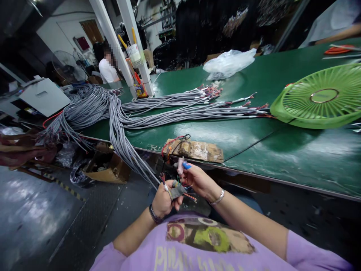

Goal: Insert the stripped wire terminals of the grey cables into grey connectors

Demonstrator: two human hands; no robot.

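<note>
My left hand point(165, 199) is closed around the end of a grey cable point(150, 177), its thin coloured wires point(191, 196) fanning out past the fingers. A grey cover wraps the thumb. Close on the right, my right hand point(200, 182) has its fingers bent together beside those wires, with blue and pale pink covers on fingertips. What lies between these fingertips is too small to make out. From the left hand, grey cables run up to a large bundle point(113, 101) draped over the edge of the green table point(248, 145).
A wooden block point(197, 150) with wiring sits at the table edge. Beyond are a green fan point(318, 96), a clear plastic bag point(229, 63) and white posts point(142, 49). A cardboard box point(108, 167) stands below. A seated person point(108, 69) is at far left; another person's arm point(338, 34) is upper right.
</note>
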